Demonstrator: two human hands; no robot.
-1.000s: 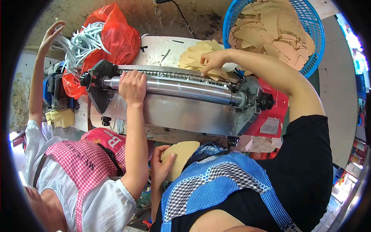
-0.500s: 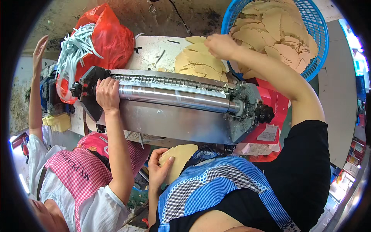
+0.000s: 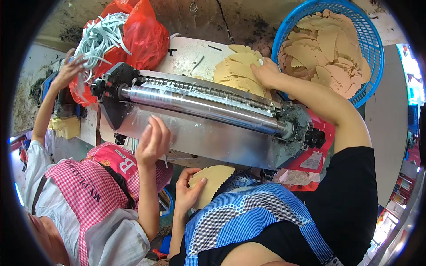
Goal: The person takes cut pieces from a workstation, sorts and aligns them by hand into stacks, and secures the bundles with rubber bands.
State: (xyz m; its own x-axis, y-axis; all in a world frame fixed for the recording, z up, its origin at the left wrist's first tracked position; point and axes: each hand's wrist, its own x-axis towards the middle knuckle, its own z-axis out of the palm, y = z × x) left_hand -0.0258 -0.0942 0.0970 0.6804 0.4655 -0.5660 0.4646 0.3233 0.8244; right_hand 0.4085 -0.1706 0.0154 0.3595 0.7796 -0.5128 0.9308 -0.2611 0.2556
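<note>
My left hand (image 3: 188,193) is closed on a pale tan cut sheet piece (image 3: 214,182) with one zigzag edge, held low in front of my blue apron. Across the machine, my right hand (image 3: 267,74) reaches to the right side of a pile of similar yellowish pieces (image 3: 237,73). Its visible fingers look apart and touch the pile's edge; no piece shows lifted in them. Between my hands lies the roller machine (image 3: 204,107), with a shiny metal cylinder and a sloping metal plate in front.
A blue plastic basket (image 3: 376,57) full of tan pieces stands at the far right. Far left, pale strips (image 3: 104,37) spill from a red plastic bag (image 3: 148,35). A co-worker's one hand (image 3: 153,141) is before the roller, the other (image 3: 70,70) beside the strips.
My right hand has moved from the pile's upper edge to its right side. The co-worker's one hand has left the roller's end; the other has come down to the strips.
</note>
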